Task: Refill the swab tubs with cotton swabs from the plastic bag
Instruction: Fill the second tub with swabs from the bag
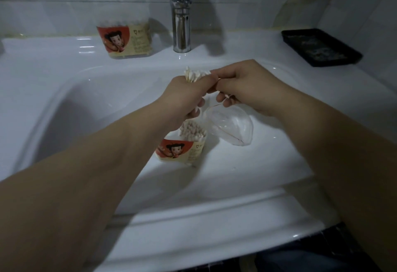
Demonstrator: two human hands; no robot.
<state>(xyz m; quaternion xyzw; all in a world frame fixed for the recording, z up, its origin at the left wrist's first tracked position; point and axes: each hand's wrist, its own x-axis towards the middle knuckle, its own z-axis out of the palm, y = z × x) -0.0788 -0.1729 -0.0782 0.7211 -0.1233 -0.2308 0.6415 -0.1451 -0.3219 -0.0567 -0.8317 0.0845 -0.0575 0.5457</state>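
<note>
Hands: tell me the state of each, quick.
Left hand: closed, gripping a bunch of cotton swabs.
Right hand: closed, pinching a few loose swabs.

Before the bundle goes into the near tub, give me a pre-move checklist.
1. Left hand grip on swab bundle: ok, fingers wrapped round it.
2. Near tub open: ok, no lid, standing in the sink.
3. Room left in it: cannot tell, swabs reach near its rim.
4. Right hand free: not ok, it pinches a few swabs.
5. Plastic bag off the tub mouth: ok, beside it.
6. Far tub lid: cannot tell.
</note>
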